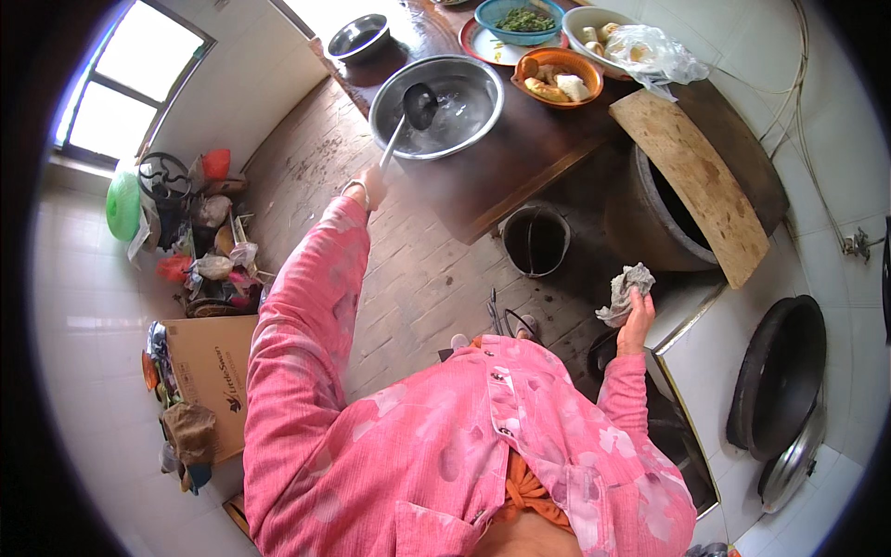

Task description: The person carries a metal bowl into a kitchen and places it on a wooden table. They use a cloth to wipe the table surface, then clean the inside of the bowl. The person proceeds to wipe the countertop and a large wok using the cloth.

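My left hand (372, 188) grips the pale handle of a ladle (420, 106), whose dark bowl is over a wide metal basin (496, 104) of clear liquid. Whether the ladle touches the liquid I cannot tell. The basin stands near the corner of a brown wooden table (529, 146), and a faint haze hangs around it. On the other side, my right hand (636, 322) holds a crumpled grey cloth (626, 292) beside the white-tiled stove (696, 341).
Behind the basin are a smaller metal bowl (358, 38), an orange basket (557, 76) of food and a blue basket (518, 21) of greens. A wooden board (696, 181) lies across a large vat (647, 209). A bucket (536, 240) stands on the floor; a cardboard box (209, 376) is at left.
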Demonstrator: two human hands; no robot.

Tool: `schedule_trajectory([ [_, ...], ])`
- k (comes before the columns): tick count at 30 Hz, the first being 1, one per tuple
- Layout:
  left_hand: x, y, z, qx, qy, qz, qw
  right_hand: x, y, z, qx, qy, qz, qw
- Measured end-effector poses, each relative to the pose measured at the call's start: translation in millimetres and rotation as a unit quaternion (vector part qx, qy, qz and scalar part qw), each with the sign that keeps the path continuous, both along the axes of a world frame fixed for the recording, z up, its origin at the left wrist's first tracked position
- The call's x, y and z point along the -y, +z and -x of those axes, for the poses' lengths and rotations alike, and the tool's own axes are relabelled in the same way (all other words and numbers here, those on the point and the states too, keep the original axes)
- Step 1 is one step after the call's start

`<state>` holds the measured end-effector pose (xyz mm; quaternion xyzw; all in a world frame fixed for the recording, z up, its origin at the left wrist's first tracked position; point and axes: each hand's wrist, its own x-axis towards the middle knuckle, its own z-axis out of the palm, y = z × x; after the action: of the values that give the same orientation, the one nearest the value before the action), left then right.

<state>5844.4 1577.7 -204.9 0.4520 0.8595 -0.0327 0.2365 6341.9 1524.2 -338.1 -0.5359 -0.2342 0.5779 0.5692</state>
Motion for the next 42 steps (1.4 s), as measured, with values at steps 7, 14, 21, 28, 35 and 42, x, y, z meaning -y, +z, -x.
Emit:
schedule_trajectory([
  [7, 95.4, 11.6, 56.0, -0.214, -0.077, 0.025, 0.974, -5.3, 37.8, 59.3, -0.044, 0.159, -0.045, 0.985],
  [14, 268.1, -35.5, 127.3, -0.006, 0.006, -0.37, 0.929, 21.8, 61.8, 154.4, -0.019, 0.283, -0.078, 0.956],
  [21, 335.8, -58.3, 167.3, 0.429, 0.342, -0.403, 0.733, 97.8, 59.3, 272.3, 0.033, 0.506, -0.028, 0.862],
  [28, 432.5, -124.7, 229.7, 0.347, 0.394, -0.295, 0.798, 122.0, 47.7, 346.0, 0.125, 0.486, 0.023, 0.865],
  [35, 486.6, -94.6, 229.6, 0.511, 0.322, -0.037, 0.796, 107.1, 48.0, 447.6, 0.323, 0.48, -0.244, 0.778],
  [42, 453.6, -62.2, 202.4, 0.543, 0.169, 0.054, 0.821, 165.7, 37.9, 535.5, 0.518, 0.486, -0.518, 0.477],
])
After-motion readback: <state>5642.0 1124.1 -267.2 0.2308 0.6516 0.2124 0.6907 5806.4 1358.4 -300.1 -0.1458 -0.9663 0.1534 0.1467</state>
